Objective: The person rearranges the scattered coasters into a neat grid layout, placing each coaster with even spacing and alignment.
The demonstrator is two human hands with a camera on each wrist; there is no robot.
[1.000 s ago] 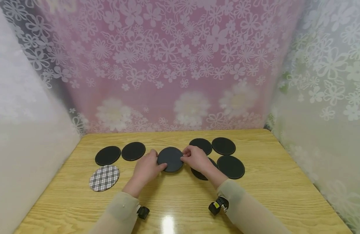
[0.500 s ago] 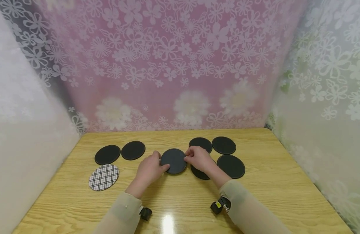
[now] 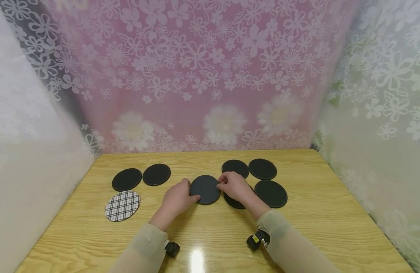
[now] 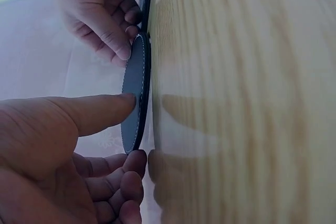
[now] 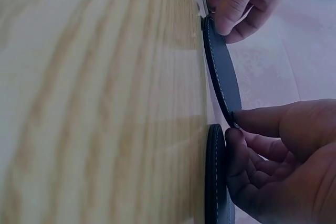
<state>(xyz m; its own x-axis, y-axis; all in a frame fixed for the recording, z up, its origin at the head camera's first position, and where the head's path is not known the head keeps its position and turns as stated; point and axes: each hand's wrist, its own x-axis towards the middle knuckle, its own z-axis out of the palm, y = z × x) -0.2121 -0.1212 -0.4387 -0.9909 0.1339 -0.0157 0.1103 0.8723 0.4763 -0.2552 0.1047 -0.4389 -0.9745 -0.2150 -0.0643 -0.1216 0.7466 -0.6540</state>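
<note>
The smooth dark disc (image 3: 205,189) is between my hands, just below the centre of the head view. Pale stitching runs round its rim, which shows best in the two wrist views. In the right wrist view, the edge at my fingertips stands clear of the wood; whether the far edge touches, I cannot tell. My left hand (image 3: 175,198) grips it from the left, thumb laid on the upper face and fingertips at the rim. My right hand (image 3: 233,185) pinches the opposite edge between thumb and fingertip, the other fingers curled in.

Under my right hand, partly covered by it, lies a black disc (image 3: 234,202). With it, right of centre, three more make a loose block of four: the upper-left one (image 3: 235,168), the upper-right one (image 3: 262,169) and the lower-right one (image 3: 270,193). Left of centre are two black discs (image 3: 127,179) side by side, with a plaid disc (image 3: 122,206) in white and dark lines just below the outer one.

All these rest on a light wood-grain table (image 3: 210,231). My beige sleeves (image 3: 141,246) enter from the bottom edge, a small black camera (image 3: 172,249) at each wrist. A pink floral curtain (image 3: 203,83) fills the upper middle.
</note>
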